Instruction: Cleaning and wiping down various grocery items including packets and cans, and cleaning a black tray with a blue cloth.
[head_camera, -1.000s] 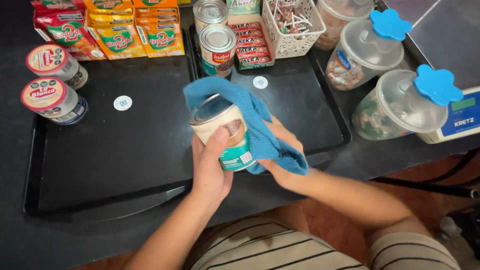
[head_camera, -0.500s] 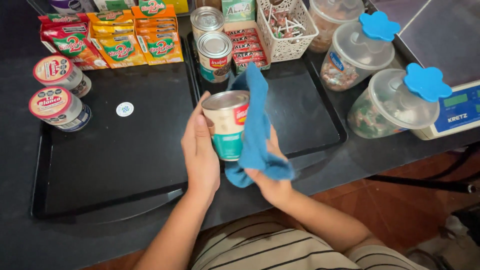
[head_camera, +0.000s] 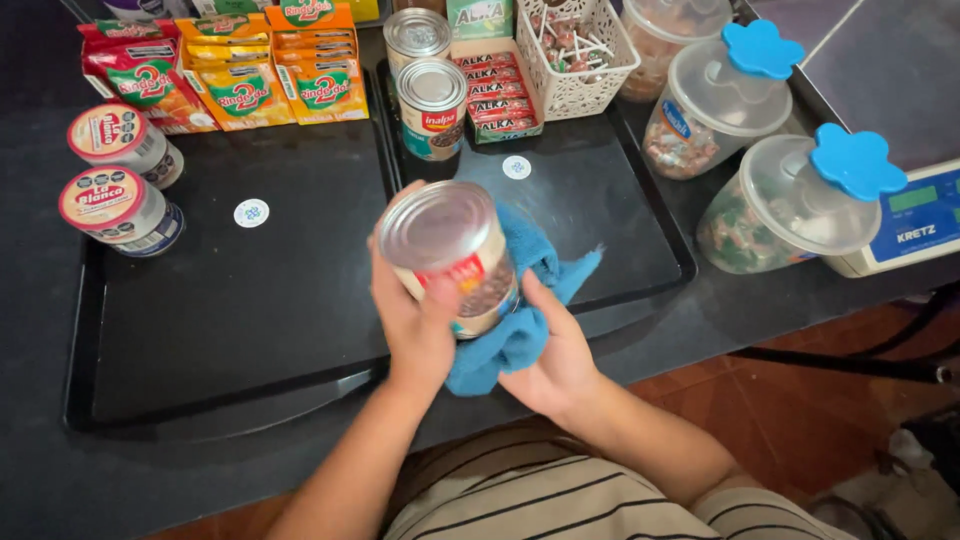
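My left hand (head_camera: 415, 320) grips a silver food can (head_camera: 452, 252) with a red, dark and teal label, tilted so its lid faces up at me. My right hand (head_camera: 552, 352) cups a blue cloth (head_camera: 520, 322) against the can's lower right side and bottom. Both hands are above the near edge of two black trays (head_camera: 230, 310), which lie side by side on a dark counter.
Two more cans (head_camera: 431, 105) stand at the back of the right tray. Two round tubs (head_camera: 118, 205) sit far left, orange and red packets (head_camera: 240, 85) behind. A white basket (head_camera: 578, 50), two lidded plastic jars (head_camera: 790, 205) and a scale (head_camera: 915, 225) stand at right.
The can has tipped from upright so its lid faces me. The cloth has gone from draped over the can's top and side to bunched under it in my right hand.
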